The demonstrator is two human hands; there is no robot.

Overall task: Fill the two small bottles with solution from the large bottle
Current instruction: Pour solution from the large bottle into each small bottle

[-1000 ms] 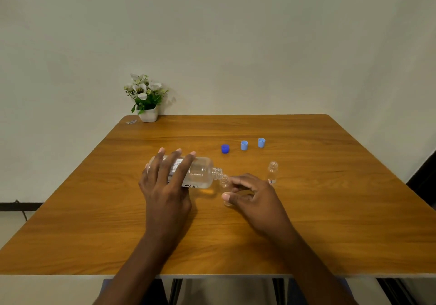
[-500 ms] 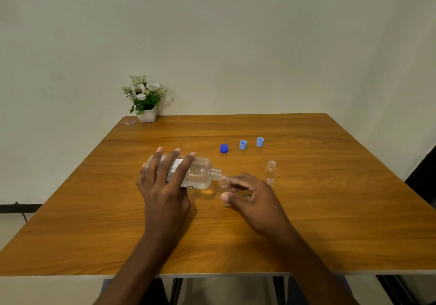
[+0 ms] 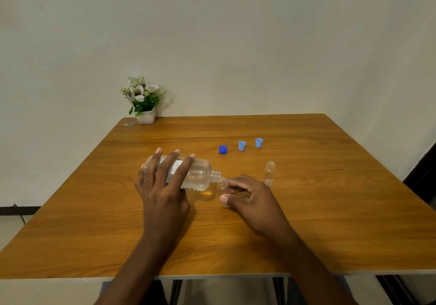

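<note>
My left hand (image 3: 162,193) and right hand (image 3: 254,200) are bare, as are both forearms. Blue cloth (image 3: 105,291) shows under the brown wooden table (image 3: 330,210)'s near edge.

Looks like a plain room in a home or small office. Bare off-white wall (image 3: 236,45) behind and to the right. Single wood-grain tabletop (image 3: 318,222) set against it, on thin dark legs (image 3: 175,290). Purely for decoration, a small white pot of white flowers (image 3: 145,106) at the far left corner. Dark skirting strip (image 3: 18,210) low on the left, thin cable (image 3: 22,219) hanging by it. Only hint of lab-style work: a clear large bottle (image 3: 200,174) with a printed label, a small bottle (image 3: 223,184) at its mouth, a second small bottle (image 3: 269,172) standing open, a row of three blue caps (image 3: 241,145).
</note>
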